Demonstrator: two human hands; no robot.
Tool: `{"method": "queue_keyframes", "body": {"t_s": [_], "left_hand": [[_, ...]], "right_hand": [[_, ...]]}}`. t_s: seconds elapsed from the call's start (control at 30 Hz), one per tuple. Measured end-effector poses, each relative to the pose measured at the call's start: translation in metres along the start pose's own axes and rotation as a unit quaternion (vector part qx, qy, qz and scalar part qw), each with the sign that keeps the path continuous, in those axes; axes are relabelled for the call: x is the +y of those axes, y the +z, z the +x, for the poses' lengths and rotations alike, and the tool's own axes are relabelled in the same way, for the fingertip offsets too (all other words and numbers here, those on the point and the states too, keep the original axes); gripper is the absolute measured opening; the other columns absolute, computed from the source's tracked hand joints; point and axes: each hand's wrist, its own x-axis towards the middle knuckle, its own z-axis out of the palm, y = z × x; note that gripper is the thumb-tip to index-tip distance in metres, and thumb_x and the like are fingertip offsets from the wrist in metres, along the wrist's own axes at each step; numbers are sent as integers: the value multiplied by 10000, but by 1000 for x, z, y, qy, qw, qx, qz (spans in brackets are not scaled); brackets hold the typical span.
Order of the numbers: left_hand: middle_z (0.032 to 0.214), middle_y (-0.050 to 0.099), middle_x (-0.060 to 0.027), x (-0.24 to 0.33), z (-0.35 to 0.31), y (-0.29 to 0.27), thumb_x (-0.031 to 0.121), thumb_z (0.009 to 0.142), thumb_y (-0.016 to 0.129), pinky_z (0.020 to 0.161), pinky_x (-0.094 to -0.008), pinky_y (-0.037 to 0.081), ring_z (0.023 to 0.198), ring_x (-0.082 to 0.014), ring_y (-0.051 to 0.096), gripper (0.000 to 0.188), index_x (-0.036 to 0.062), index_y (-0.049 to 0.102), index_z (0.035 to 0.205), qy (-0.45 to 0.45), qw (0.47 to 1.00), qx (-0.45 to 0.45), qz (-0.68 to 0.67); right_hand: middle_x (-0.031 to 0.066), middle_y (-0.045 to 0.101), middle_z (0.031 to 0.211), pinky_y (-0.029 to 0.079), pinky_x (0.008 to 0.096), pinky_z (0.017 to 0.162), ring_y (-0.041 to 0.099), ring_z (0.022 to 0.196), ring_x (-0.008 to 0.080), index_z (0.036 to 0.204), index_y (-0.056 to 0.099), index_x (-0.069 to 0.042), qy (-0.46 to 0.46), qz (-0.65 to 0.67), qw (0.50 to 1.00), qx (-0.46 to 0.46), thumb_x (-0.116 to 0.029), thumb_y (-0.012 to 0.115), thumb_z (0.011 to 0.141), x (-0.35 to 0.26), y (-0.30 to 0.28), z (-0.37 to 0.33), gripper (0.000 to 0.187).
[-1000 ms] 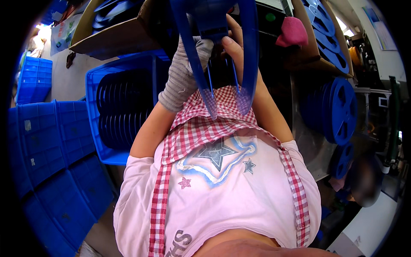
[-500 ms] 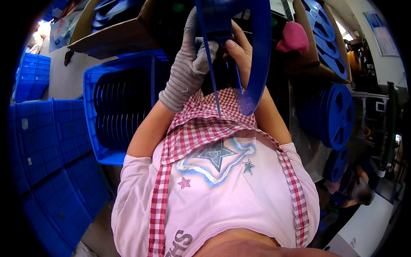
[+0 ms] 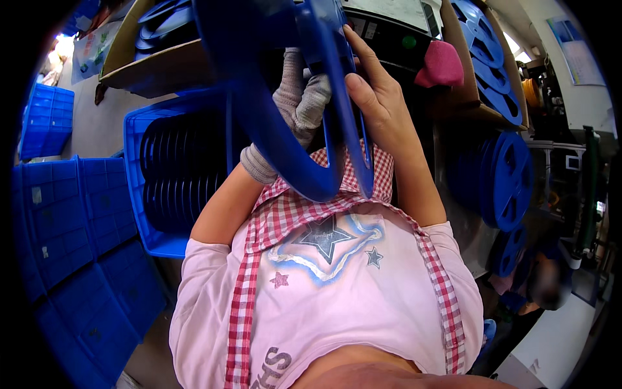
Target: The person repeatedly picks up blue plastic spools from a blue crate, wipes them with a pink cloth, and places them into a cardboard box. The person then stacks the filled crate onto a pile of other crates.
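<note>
Between my two hands I hold up a blue plastic reel (image 3: 262,120), its large rimmed discs tilted, one facing left and one edge-on. My left hand (image 3: 302,104), in a grey knitted glove, shows behind the left disc, with its fingers closed about the reel near the hub. My bare right hand (image 3: 382,97) grips the reel from the right side, thumb and fingers bent against the other disc. Part of the reel's hub is hidden by the discs.
A blue crate (image 3: 149,243) of dark discs stands at left, beside stacked blue crates (image 3: 65,220). Cardboard boxes (image 3: 159,68) of blue reels sit at both far sides. A pink cloth (image 3: 440,63) lies near the right box. Blue reels (image 3: 512,175) stand at right; another person (image 3: 544,285) is beyond.
The reel has turned in my hands, so its left disc swings left and shows more of its face. My right hand has shifted slightly right, and the left lies more behind the disc.
</note>
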Motion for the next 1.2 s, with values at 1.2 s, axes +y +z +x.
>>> {"method": "queue_keyframes", "body": {"t_s": [1.2], "left_hand": [[1314, 478, -275, -110, 252, -101, -92, 878, 327, 1033, -391, 473, 1206, -354, 525, 518, -98, 278, 1394, -96, 913, 0, -396]], "right_hand": [[246, 469, 1367, 309, 427, 1093, 439, 1285, 378, 1438, 386, -206, 62, -435, 893, -97, -600, 497, 867, 106, -109, 320, 703]]}}
